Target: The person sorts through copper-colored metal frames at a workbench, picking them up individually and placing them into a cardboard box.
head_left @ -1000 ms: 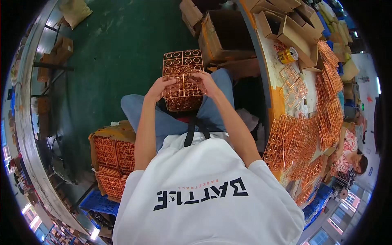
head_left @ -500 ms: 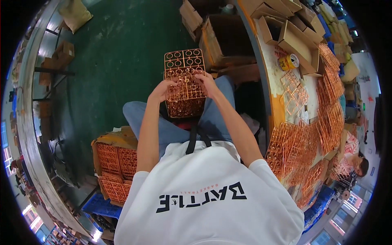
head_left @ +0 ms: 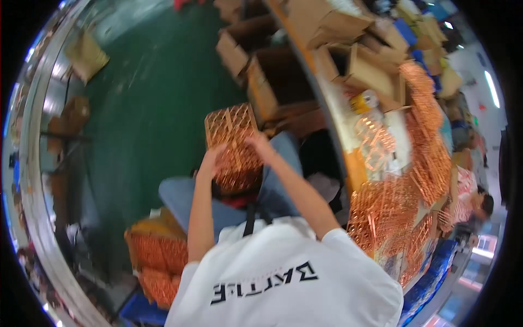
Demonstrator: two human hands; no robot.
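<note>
A stack of copper-coloured wire racks (head_left: 234, 128) with a grid pattern rests on my lap between my knees. My left hand (head_left: 216, 159) is at the stack's left side, its fingers bent toward the top. On the right side, my right hand (head_left: 260, 148) reaches over the edge with its fingertips at the grid. Motion blurs both hands, so whether the fingers grip a rack or only touch it is unclear. The lower part of the stack sits dark between my legs.
To my right, a workbench (head_left: 357, 163) bears piles of copper wire racks (head_left: 389, 207), a yellow can (head_left: 364, 102) and open cardboard boxes (head_left: 376, 73). A carton of racks (head_left: 158, 250) stands at my left. More boxes (head_left: 280, 82) are ahead. A person (head_left: 468, 191) sits beyond the bench.
The view has shifted and blurred. The rack and both hands now appear lower and slightly left in the picture. The rings seen clearly before are smeared, and the fingers lie nearer the stack's sides.
</note>
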